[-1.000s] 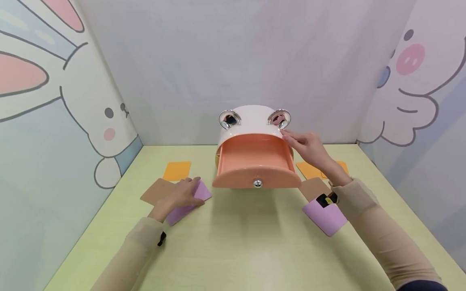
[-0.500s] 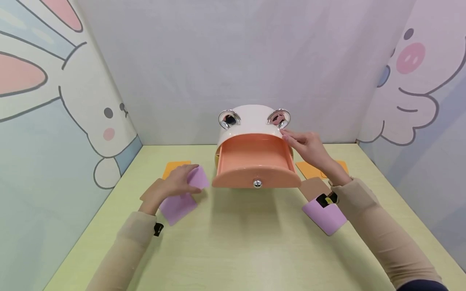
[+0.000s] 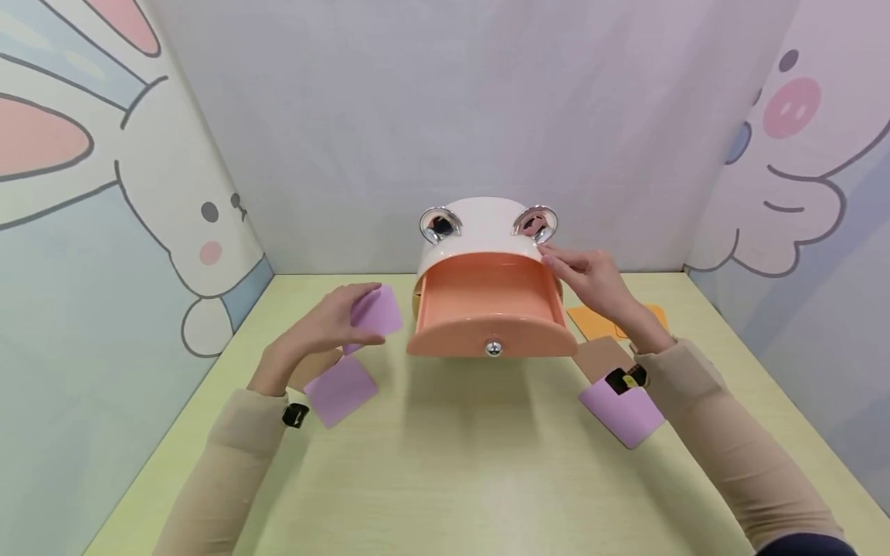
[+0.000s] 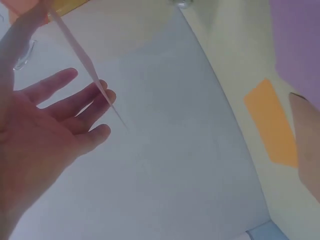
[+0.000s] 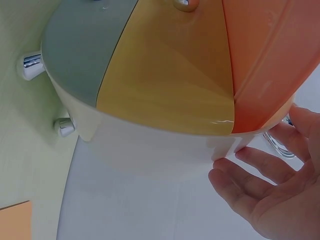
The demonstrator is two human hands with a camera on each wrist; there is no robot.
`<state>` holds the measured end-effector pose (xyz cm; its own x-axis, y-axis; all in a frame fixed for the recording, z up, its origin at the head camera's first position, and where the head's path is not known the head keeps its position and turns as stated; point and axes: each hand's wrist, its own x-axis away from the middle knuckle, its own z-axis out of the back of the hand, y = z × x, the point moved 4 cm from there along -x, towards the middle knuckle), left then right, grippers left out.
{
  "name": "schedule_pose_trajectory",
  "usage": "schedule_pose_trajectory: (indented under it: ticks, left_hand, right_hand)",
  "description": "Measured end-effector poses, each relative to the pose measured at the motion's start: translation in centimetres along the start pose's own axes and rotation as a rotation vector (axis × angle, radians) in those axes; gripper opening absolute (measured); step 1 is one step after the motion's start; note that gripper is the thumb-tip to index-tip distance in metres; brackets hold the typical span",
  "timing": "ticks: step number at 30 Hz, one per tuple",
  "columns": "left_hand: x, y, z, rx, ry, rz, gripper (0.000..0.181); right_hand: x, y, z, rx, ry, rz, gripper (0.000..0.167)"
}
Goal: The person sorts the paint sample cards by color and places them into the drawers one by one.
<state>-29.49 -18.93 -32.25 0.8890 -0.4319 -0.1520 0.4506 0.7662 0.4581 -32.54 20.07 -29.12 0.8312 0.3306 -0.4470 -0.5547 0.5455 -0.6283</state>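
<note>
My left hand (image 3: 330, 320) pinches a thin purple card (image 3: 378, 309) between thumb and fingers, raised above the table left of a frog-like drawer box (image 3: 483, 220). Edge-on, the card shows as a pale sliver in the left wrist view. Below it another purple card (image 3: 341, 391) overlaps a brown card (image 3: 313, 369) on the table. The box's orange top drawer (image 3: 487, 297) is pulled out, and I see nothing inside it. My right hand (image 3: 598, 286) holds the box's upper right edge, thumb at the front and fingers along the white side (image 5: 165, 150).
An orange card (image 4: 272, 125) lies behind the brown one at left. To the right lie orange cards (image 3: 587, 323), a brown card (image 3: 601, 357) and a purple card (image 3: 622, 417), partly under my forearm. A pale wall (image 3: 348, 139) stands behind.
My left hand has lifted one purple card from the pile and moved it up and away from me, uncovering the other purple card. My right hand stays at the box.
</note>
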Motion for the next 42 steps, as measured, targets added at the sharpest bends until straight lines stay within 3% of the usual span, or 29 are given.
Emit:
schedule_pose_trajectory:
  ticks: [9,22,32,42]
  left_hand:
    - [-0.2,2.0,2.2,0.075,0.025,-0.037,0.087]
    - [-0.7,5.7,4.3,0.060,0.049,-0.153,0.082]
    - [-1.9,8.3,4.7,0.071,0.037,-0.219,0.079]
    - [-4.0,11.1,4.2,0.062,0.015,-0.311,0.075]
  right_hand:
    - [0.0,0.2,-0.1,0.001,-0.018,-0.018,0.035]
    - [-0.2,0.2,0.1,-0.028,0.000,-0.020,0.035]
    - [-0.2,0.1,0.1,-0.037,0.006,-0.026,0.034]
    - [-0.2,0.2,0.2,-0.028,0.001,-0.033,0.035]
